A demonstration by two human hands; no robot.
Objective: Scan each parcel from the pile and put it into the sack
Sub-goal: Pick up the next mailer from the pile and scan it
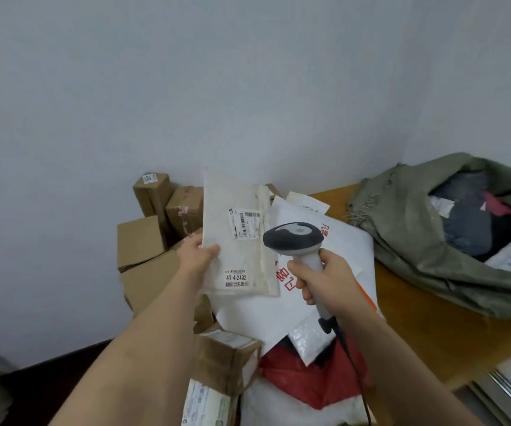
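A wooden table stands in the corner of the room. On it lies a pile of parcels: brown cardboard boxes stacked at the wall side, white mailer bags and a red bag beside them. An open green woven sack slumps on the table's right part, parcels inside.

Pile: boxes left, against the wall; mailers right of them
Held parcel: above the pile; scanner just right
Sack: far right, on the table; parcels inside
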